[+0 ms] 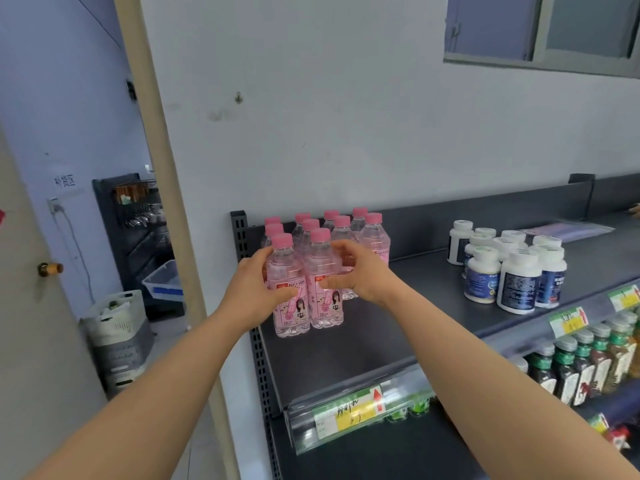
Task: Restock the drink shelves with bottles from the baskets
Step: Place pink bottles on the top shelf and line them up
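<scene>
while labels read "peach soda", left hand (254,289) and right hand (360,271) clasp two pink-capped bottles (306,299).

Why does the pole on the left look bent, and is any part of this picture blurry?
Head view: the wide-angle lens bows the beige pole and stretches the forearms at the edges. The pink peach soda bottles, held by the left hand and right hand, are fairly sharp; the white jars and the doorway background look softer. Lighting is flat and bluish, without strong shadows or glare.
</scene>
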`<state>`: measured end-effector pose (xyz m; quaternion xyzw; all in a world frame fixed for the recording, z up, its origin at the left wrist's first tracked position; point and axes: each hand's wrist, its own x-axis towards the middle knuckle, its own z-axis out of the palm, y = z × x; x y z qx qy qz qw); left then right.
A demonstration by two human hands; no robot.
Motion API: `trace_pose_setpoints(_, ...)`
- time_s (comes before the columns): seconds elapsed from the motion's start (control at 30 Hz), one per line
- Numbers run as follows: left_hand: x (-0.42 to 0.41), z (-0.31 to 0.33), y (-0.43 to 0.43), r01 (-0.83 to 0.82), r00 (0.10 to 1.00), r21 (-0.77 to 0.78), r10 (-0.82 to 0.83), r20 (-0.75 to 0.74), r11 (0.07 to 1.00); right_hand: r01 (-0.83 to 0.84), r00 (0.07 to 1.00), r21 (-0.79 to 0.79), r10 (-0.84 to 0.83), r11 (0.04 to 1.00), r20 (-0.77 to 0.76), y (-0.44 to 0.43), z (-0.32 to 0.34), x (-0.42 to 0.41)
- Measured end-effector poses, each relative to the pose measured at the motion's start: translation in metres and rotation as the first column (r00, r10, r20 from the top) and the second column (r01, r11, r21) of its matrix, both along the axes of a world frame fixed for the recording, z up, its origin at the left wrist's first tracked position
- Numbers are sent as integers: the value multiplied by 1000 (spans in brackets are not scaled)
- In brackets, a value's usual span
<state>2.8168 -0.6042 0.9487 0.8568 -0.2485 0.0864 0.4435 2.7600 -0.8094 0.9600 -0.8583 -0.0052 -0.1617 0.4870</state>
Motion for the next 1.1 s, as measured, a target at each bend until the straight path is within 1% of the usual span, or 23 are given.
trace_pose_setpoints(0.07, -1, -1, -1, -21, 1000, -12, 21, 15, 1000, 22, 1000, -46, -22, 999, 7, 0, 0, 2)
trace_pose_setpoints(0.17, -3, -3, -4, -41, 999, -29, 41, 22, 999, 36, 999, -70, -35, 997, 4, 1, -2, 1)
trace_pose_setpoints(0.33, -14, 0, -7, -16, 1000, -57, 17, 15, 998, 55, 998, -129, -53, 990, 18, 8, -1, -9)
trace_pose_setpoints(0.4, -24, 3, -8, -45, 998, -92, 49, 36, 995, 66, 997, -157, -60, 985, 45, 10, -1, -22)
trace_pose_setpoints(0.47, -38, 6, -9, -133, 989, -123, 140, 51, 983, 93, 993, -208, -75, 974, 90, 12, 0, -39)
trace_pose_setpoints(0.53, -56, 9, -12, -186, 976, -161, 201, 81, 969, 135, 983, -263, -97, 955, 153, 11, 1, -61)
trace_pose_setpoints(0.6, -82, 12, -16, -177, 972, -209, 204, 118, 962, 179, 970, -303, -116, 936, 215, 9, 3, -87)
trace_pose_setpoints(0.7, -131, 11, -28, -136, 976, -266, 176, 132, 954, 223, 958, -342, -142, 913, 248, 3, 0, -131)
trace_pose_setpoints(0.8, -182, -5, -41, -89, 986, -274, 124, 115, 958, 232, 963, -363, -162, 902, 213, -8, -16, -183)
trace_pose_setpoints(0.9, -229, -37, -55, -58, 994, -219, 76, 76, 974, 226, 972, -393, -181, 892, 147, -24, -43, -237)
trace_pose_setpoints(1.0, -275, -81, -68, -47, 999, -151, 44, -20, 987, 213, 977, -414, -203, 885, 69, -42, -85, -287)
trace_pose_setpoints(1.1, -320, -133, -80, -6, 990, -65, -3, -139, 998, 181, 975, -414, -219, 892, -47, -59, -134, -340)
